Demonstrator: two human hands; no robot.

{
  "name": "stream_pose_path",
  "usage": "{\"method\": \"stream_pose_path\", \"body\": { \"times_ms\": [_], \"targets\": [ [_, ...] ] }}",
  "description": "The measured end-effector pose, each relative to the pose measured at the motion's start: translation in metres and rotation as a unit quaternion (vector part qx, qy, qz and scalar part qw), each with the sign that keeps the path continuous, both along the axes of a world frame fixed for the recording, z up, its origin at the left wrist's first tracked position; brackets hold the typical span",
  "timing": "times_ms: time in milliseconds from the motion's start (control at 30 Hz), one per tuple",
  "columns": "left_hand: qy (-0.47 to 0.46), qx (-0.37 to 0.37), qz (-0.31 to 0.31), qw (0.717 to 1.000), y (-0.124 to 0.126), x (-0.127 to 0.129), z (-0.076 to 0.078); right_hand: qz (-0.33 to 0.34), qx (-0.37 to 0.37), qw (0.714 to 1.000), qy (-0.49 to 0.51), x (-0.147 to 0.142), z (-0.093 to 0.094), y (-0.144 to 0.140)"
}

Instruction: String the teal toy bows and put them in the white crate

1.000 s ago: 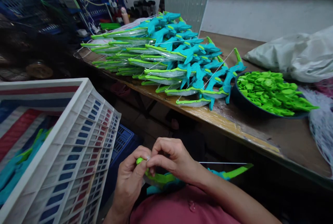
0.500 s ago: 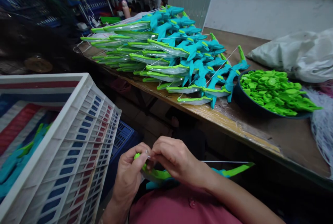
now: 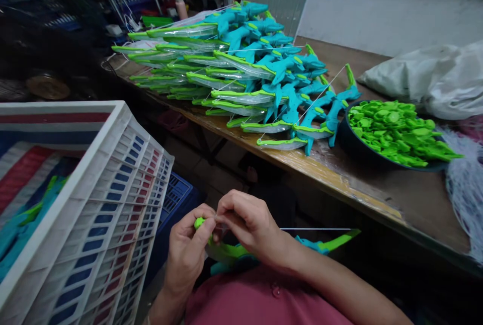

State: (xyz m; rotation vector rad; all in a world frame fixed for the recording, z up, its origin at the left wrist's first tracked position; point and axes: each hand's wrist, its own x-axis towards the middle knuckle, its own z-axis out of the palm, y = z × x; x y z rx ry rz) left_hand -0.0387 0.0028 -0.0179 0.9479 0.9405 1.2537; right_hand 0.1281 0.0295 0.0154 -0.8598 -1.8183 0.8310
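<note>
A toy bow [image 3: 337, 242] with green limbs and a teal middle lies across my lap, against the red shirt. My left hand [image 3: 185, 250] is closed round the green tip of its left limb. Close beside that tip, my right hand [image 3: 253, 225] pinches the thin white bowstring [image 3: 315, 229], its fingertips meeting those of the left. Beyond my right wrist the string runs taut to the far limb's end. My hands and forearm hide part of the bow's middle, and the string's end at the left tip is too small to make out.
A pile of similar toy bows [image 3: 279, 71] covers the bench [image 3: 418, 199]. Right of it are a dark basin [image 3: 349, 146] of green plastic parts, white strings [image 3: 462, 189] and a white sack [image 3: 422, 81]. A white crate [image 3: 124, 179] with teal and green pieces stands at left.
My right fingers have shifted slightly at the bow's left tip, now pinched close to the left thumb. The left hand keeps its hold. The view has moved a little.
</note>
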Motion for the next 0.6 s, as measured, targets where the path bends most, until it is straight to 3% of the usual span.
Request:
{"method": "stream_pose_path", "body": {
  "times_ms": [167, 333, 600],
  "targets": [
    [-0.012, 0.006, -0.040, 0.999, -0.002, -0.003, -0.001, -0.014, 0.082, 0.996, -0.012, -0.003, -0.008, -0.001],
    [-0.011, 0.014, -0.025, 1.000, 0.001, 0.001, 0.002, -0.046, 0.167, 0.983, -0.053, -0.006, -0.017, -0.003],
    [-0.007, -0.004, -0.012, 1.000, -0.001, 0.003, 0.003, -0.067, 0.151, 0.984, -0.064, -0.006, -0.015, -0.008]
  ]
}}
